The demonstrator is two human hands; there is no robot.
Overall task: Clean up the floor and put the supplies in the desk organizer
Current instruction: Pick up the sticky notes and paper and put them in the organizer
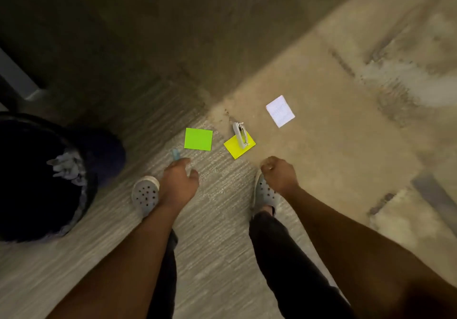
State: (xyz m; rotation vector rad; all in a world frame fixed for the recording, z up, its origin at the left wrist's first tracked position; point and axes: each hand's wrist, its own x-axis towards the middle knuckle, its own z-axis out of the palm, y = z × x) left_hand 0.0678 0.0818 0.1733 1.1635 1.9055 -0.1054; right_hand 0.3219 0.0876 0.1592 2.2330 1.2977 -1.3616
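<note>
The blue clip [175, 154] is seen just above the left hand [178, 182], whose fingers are loosely spread, empty; the right hand [279, 175] is curled, contents unclear.

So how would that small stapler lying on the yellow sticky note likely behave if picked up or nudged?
The stapler looks rigid and compact, so it should probably lift in one piece without flexing. It lies flat across the yellow sticky note, so it seems unlikely to roll or tip. Pushing it may well drag the thin note along the carpet.
</note>
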